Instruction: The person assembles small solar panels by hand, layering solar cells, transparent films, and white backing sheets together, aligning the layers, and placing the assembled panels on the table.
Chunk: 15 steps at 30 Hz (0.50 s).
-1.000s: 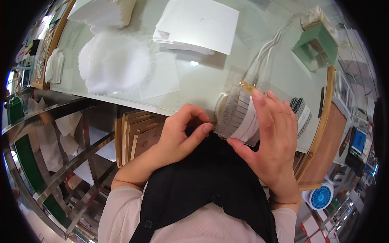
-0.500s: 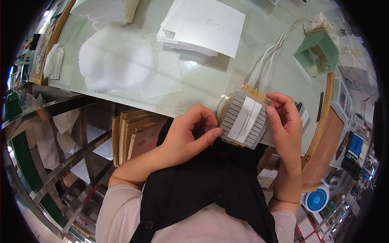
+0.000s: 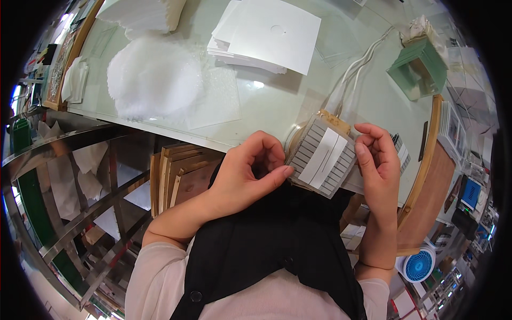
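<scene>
A flat, square clear panel with grey stripes [image 3: 298, 154] sits in front of me at the table's near edge, on a stand with yellowish material [image 3: 335, 118] along its far side. Across its middle lies a white paper strip [image 3: 322, 158] with a thin dark line. My left hand [image 3: 255, 168] is curled at the panel's left corner, thumb tip against the edge. At the right corner, my right hand [image 3: 378, 160] has its thumb and bent fingers close to the edge. The undersides of both grips are hidden.
White cables [image 3: 354, 69] run back from the stand. A stack of white sheets [image 3: 274, 32] and a pile of thin white round sheets [image 3: 152, 74] lie farther back. A green glass box [image 3: 418, 69] stands at right. Wooden boards [image 3: 178, 170] lean below the table's left edge.
The striped panel has shifted slightly toward me, with the paper strip still on it. Both hands stay at its sides, the right a little farther right.
</scene>
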{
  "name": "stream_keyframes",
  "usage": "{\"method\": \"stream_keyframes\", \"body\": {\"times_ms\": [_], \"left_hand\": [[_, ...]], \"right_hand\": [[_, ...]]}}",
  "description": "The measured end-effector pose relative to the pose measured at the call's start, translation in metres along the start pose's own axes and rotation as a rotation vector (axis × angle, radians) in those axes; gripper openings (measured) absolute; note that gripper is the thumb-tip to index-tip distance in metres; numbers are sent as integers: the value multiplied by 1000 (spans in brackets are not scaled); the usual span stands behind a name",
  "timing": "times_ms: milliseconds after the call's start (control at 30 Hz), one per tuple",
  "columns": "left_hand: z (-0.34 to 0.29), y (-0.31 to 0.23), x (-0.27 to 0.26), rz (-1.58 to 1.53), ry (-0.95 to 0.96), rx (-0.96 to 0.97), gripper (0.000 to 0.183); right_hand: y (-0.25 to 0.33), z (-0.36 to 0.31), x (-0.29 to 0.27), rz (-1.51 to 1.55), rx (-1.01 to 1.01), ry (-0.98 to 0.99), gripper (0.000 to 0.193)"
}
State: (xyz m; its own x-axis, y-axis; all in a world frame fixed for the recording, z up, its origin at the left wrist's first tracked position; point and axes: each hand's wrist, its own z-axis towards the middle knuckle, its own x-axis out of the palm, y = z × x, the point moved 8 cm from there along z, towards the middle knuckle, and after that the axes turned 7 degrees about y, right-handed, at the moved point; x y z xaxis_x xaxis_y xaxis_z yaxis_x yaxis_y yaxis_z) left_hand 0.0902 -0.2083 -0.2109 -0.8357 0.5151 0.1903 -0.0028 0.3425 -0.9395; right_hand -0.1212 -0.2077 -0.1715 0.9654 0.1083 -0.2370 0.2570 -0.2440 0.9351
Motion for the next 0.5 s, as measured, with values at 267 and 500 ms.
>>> {"method": "stream_keyframes", "body": {"times_ms": [267,500], "left_hand": [[0,1,-1,6,0,-25,23],[1,2,0,-95,15,-57,21]], "right_hand": [[-5,2,0,18,9,11,24],[-10,0,-2,48,34,8,25]]}}
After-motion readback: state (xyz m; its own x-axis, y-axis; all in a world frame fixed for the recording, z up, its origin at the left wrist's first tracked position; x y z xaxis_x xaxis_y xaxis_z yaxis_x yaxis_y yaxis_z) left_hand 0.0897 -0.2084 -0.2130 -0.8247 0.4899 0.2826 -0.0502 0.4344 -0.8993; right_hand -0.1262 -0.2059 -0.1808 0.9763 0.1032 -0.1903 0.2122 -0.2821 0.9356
